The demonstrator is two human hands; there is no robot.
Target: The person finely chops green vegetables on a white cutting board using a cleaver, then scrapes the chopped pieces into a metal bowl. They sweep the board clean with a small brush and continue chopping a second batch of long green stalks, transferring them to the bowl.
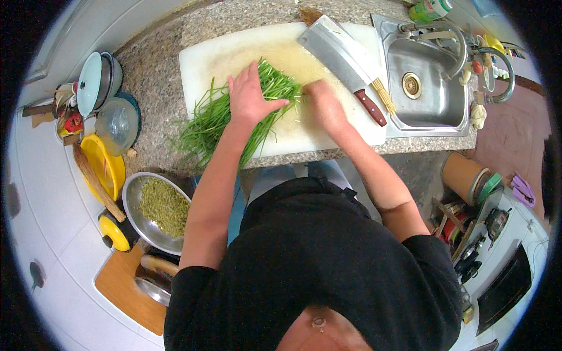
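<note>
My left hand (pixel 249 97) lies on a heap of long green chives (pixel 210 127), thumb spread away from the fingers. The chives rest on a white cutting board (pixel 272 37), and their tips hang past its left and front edges. Close to their cut ends, my right hand (pixel 324 105) is slightly blurred over the board, its fingers curled; whether they pinch anything is hidden. A cleaver (pixel 338 57) with a riveted brown handle (pixel 370 107) lies across the board's right side. A few short green bits are scattered between my hands.
Right of the board is a steel sink (pixel 428 118) with a curved faucet (pixel 461 48). Pale sticks (pixel 384 96) lie beside the cleaver. At left stand a metal bowl of chopped greenish food (pixel 164 208), a yellow basin (pixel 99 153), a wooden stick (pixel 94 180) and a lidded pot (pixel 90 83).
</note>
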